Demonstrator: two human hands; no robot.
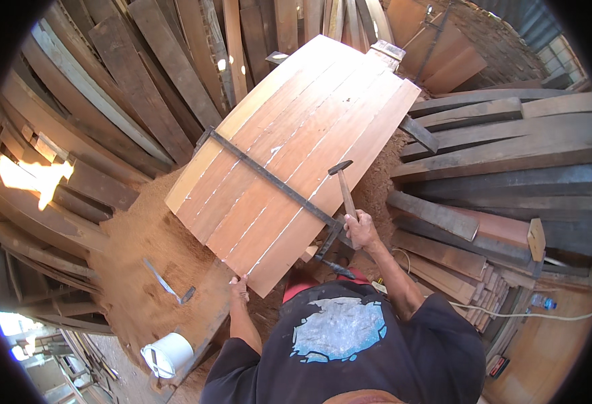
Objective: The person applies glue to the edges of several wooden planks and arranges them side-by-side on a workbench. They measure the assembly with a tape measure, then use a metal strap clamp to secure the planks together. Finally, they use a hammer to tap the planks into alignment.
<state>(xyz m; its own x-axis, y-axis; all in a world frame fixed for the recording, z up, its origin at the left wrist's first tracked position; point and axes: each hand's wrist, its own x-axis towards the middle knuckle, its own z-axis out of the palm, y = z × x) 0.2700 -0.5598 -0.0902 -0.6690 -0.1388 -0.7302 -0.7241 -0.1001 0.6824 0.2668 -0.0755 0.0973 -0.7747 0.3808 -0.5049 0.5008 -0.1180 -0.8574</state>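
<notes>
A wide wooden panel (269,195) of several boards lies before me, with white glue lines along its seams. A long dark bar clamp (269,174) crosses it from the upper left to the lower right. My right hand (361,231) grips the wooden handle of a hammer (348,192), whose dark head is raised over the panel's right part. At the near edge, my left hand (239,288) has its fingers closed on the panel beside a seam. The clamp's screw end (333,266) sticks out past the panel, close to my body.
Sawdust (141,236) covers the surface at left, where a second hammer-like tool (169,281) lies. A white bucket (168,355) stands lower left. Long planks (154,60) lean behind, and stacked dark boards (505,155) fill the right. A pale cord (525,315) runs at lower right.
</notes>
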